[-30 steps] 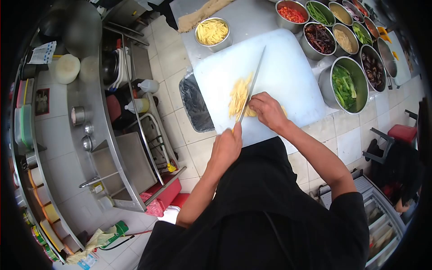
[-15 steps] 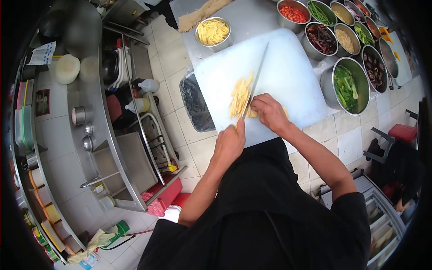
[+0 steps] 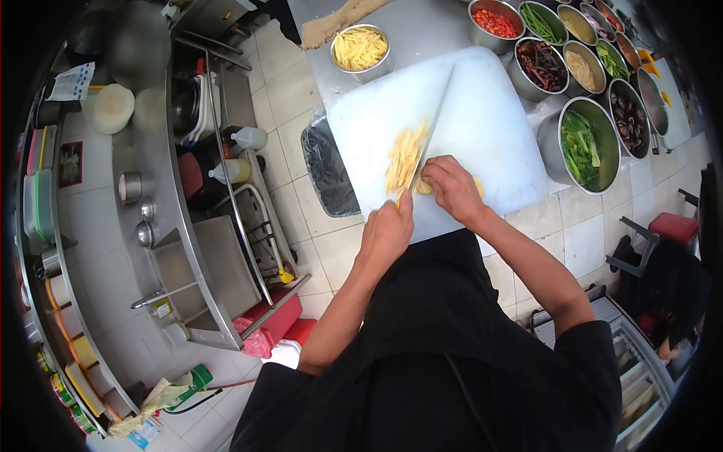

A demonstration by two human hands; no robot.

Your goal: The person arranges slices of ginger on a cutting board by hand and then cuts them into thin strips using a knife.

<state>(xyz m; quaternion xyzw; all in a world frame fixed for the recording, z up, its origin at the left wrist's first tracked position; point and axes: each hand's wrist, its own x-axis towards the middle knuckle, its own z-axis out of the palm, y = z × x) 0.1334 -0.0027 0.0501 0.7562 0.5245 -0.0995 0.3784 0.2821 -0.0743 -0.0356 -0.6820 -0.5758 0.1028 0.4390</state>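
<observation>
My left hand (image 3: 387, 228) is wrapped round the handle of a long knife (image 3: 433, 123), whose blade points away across the white cutting board (image 3: 501, 120). Pale yellow strips (image 3: 404, 158) lie in a pile at the blade's left side. Right of the blade, my right hand (image 3: 450, 184) presses with curled fingers on pale yellow pieces (image 3: 424, 188), which it partly hides. One more piece shows beside that hand's wrist side. A metal bowl of yellow strips (image 3: 360, 48) stands beyond the board.
Several metal bowls with red, green and dark food stand at the upper right, a large pot of greens (image 3: 580, 148) nearest. A black-lined bin (image 3: 329, 169) is left of the board. Steel shelving (image 3: 192, 264) stands further left. Part of a person in dark clothes (image 3: 666, 301) shows at right.
The view has shifted slightly. Both hands stay in nearly the same place on the board, with the knife still between the pile and my right hand.
</observation>
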